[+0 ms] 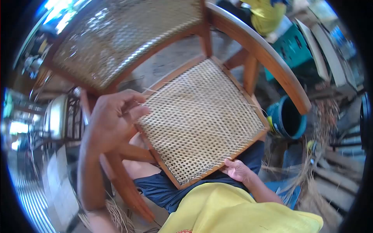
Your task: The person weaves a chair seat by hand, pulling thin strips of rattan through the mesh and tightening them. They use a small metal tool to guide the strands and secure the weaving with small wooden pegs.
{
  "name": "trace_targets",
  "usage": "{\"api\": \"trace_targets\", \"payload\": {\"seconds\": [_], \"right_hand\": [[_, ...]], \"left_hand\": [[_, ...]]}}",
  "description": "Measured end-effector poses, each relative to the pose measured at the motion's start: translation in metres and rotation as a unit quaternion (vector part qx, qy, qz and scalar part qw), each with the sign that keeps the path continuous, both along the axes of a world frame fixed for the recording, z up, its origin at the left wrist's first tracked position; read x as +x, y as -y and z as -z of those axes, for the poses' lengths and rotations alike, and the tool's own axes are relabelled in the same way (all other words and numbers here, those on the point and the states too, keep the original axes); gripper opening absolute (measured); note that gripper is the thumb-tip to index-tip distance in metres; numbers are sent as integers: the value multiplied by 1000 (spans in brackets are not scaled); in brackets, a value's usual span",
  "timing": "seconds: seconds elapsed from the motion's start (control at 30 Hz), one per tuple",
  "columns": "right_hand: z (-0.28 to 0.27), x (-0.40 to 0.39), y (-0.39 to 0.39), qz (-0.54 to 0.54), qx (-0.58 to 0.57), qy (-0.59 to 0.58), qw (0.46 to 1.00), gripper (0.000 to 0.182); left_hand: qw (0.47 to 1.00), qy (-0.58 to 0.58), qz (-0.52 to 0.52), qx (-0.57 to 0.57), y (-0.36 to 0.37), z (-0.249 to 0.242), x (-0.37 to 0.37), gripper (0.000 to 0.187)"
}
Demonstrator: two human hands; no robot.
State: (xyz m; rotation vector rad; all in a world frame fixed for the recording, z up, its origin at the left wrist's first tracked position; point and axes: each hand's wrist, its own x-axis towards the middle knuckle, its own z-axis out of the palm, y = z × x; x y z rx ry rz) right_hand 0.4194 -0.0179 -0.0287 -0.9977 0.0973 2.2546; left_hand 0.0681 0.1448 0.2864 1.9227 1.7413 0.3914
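Note:
A wooden chair lies tilted across the person's lap, its square seat [202, 116] woven with pale cane in an open mesh. Above it is the woven cane backrest [128, 42], and a curved wooden armrest [260, 46] runs along the right. My left hand [122, 110] is raised over the seat's left edge, thumb and fingers drawn together near thin loose cane strands; what they hold is too small to make out. At the seat's lower edge, my right hand [236, 170] grips the wooden frame, its other fingers hidden underneath.
A teal bucket [289, 118] stands to the right, near a green crate [291, 48]. Another person [266, 15] in yellow is at the top. Loose cane strands [307, 171] and wooden boards [336, 178] lie at right. Another chair [56, 116] stands at left.

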Motion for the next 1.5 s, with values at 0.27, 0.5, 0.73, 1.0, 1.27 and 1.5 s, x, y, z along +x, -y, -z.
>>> {"api": "trace_targets", "payload": {"seconds": [0.27,0.5,0.73,1.0,1.27,1.5], "right_hand": [[-56,117,44,18,88,39,995,37],[0,299,210,339,-120,595,719,22],[19,306,312,107,-122,792,589,26],[32,237,287,-233,-111,838,480,54],[14,257,283,-96,124,861,483,16],[-90,109,31,-20,322,604,729,20]], "left_hand": [[952,-172,247,-57,-151,172,-16,53],[923,-293,213,-131,-133,255,-3,74],[955,-93,259,-114,-179,314,-74,15],[936,-246,152,-200,-146,229,-48,32],[947,-263,119,-139,-138,100,-44,38],[983,-165,55,-56,-135,81,-48,38]]}}
